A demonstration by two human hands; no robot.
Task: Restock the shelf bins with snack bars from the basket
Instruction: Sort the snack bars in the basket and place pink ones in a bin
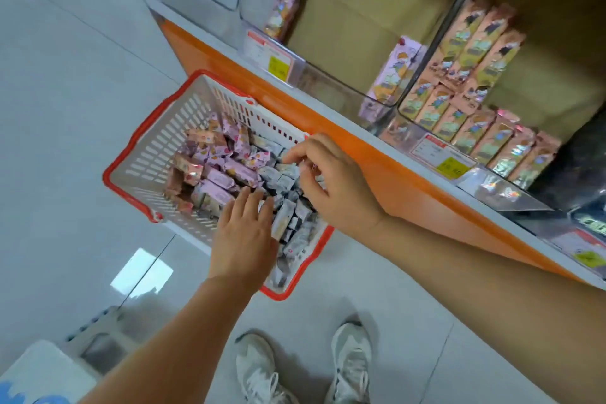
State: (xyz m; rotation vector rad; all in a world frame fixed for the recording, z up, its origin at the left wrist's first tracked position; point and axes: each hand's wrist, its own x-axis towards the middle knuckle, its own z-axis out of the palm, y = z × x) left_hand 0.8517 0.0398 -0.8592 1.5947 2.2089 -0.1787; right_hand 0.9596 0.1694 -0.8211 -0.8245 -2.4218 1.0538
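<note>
A white basket (157,147) with a red rim stands on the floor against the shelf base, holding several pink and grey-wrapped snack bars (226,174). Both my hands reach into it. My left hand (244,233) lies flat with straight fingers on the grey bars. My right hand (328,180) hovers over the grey bars near the basket's far side, its fingers curled and its fingertips touching a bar. Clear shelf bins above hold peach-wrapped bars (472,82) and pink-wrapped bars (390,75).
The orange shelf base (377,161) runs diagonally to the right of the basket. Yellow price tags (278,65) sit on the bin fronts. My two shoes (305,367) stand on the grey tiled floor below the basket. A white stool corner (42,374) shows bottom left.
</note>
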